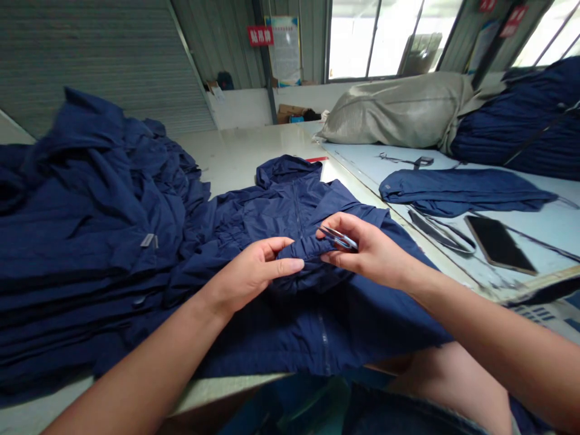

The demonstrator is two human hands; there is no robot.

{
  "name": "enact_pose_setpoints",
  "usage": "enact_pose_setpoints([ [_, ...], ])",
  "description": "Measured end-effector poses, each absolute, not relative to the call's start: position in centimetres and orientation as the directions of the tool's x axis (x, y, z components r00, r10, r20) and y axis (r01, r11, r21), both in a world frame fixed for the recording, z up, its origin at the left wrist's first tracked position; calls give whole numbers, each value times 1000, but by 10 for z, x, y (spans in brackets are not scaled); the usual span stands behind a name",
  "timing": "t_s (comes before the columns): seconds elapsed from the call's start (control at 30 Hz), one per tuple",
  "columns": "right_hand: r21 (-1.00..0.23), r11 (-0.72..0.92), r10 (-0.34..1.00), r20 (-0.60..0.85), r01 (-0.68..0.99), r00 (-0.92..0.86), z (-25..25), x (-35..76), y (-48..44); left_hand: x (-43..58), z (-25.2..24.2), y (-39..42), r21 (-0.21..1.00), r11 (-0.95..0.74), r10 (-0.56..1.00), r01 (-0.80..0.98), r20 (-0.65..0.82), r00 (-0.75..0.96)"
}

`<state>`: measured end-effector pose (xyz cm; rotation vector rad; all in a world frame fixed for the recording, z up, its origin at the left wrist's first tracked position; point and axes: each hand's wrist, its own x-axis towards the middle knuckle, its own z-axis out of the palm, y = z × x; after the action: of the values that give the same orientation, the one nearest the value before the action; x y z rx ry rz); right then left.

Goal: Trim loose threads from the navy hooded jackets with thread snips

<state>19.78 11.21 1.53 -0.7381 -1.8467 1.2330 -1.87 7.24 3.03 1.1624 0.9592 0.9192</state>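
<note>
Through the head camera I see a navy jacket (290, 326) lying on the near middle of the pale table (231, 142), its hood toward the far side. My left hand (256, 266) pinches a gathered fold of it between thumb and fingers. My right hand (362, 251) grips small scissors (344, 240), its fingertips at the fold's right end; I can't tell whether they also clasp the cloth. Left of the jacket sits a pile of navy garments (90, 241). On the right I see a phone (501, 244), with a grey sack (399, 112) farther back.
</note>
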Motion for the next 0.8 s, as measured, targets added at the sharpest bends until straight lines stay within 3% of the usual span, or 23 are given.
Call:
enact_pose_setpoints([
  [0.13, -788, 566, 774, 408, 241, -484, 5, 181, 131, -26, 17, 86, 947, 231, 953, -222, -174, 250],
  [0.23, -770, 539, 814, 372, 341, -446, 3, 169, 138, -30, 5, 90, 945, 220, 957, -242, -162, 241],
  [0.47, -944, 328, 850, 290, 11, -440, -2, 153, 140, -36, -7, 86, 931, 200, 976, -304, -161, 148],
  [0.57, -956, 291, 849, 249, 19, -467, -14, 153, 142, -37, -10, 86, 917, 226, 971, -329, -187, 146],
  [0.73, -863, 484, 768, 341, 142, -542, -33, 155, 143, -37, -16, 88, 867, 303, 951, -395, -249, 181],
  [0.8, -860, 487, 761, 330, 155, -558, -35, 156, 141, -37, -18, 89, 861, 323, 944, -394, -265, 195],
])
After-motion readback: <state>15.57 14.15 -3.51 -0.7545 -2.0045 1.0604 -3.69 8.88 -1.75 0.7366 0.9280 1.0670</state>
